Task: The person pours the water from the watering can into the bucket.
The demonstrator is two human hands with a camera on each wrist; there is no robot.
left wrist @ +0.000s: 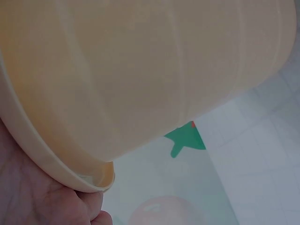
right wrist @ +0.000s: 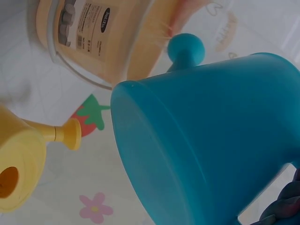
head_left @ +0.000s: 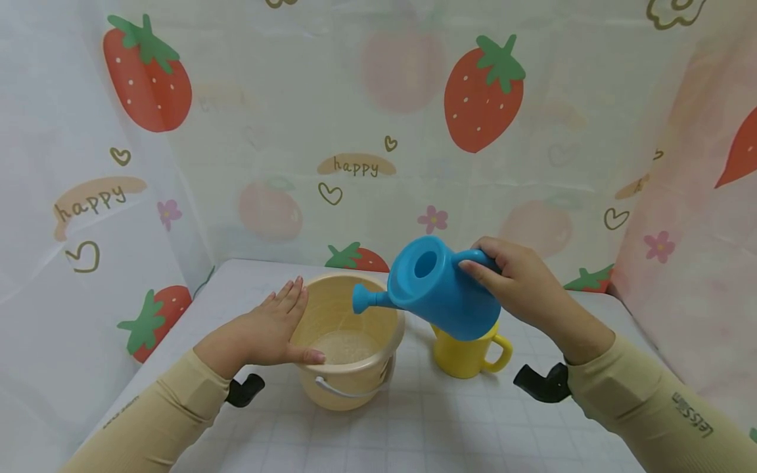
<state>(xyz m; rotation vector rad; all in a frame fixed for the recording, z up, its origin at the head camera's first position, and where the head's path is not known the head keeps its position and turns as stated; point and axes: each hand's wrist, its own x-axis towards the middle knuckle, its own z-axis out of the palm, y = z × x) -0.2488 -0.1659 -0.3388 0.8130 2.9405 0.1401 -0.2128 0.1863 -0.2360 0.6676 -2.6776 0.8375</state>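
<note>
My right hand (head_left: 523, 279) grips the handle of a blue watering can (head_left: 449, 295), raised and tilted left. Its spout head (head_left: 359, 299) hangs over the opening of a cream bucket (head_left: 349, 384). Fine pale streaks show beside the spout in the right wrist view; I cannot tell for sure that they are water. On the bucket's left rim lies my left hand (head_left: 266, 332), fingers straight and thumb spread along the near edge. The left wrist view shows the bucket wall (left wrist: 154, 79) close up, with the palm against the rim.
A yellow watering can (head_left: 461, 355) stands on the table right of the bucket, partly behind the blue one. The bucket's white handle (head_left: 355, 394) hangs down in front. A printed strawberry curtain (head_left: 331, 105) surrounds the white table (head_left: 449, 427).
</note>
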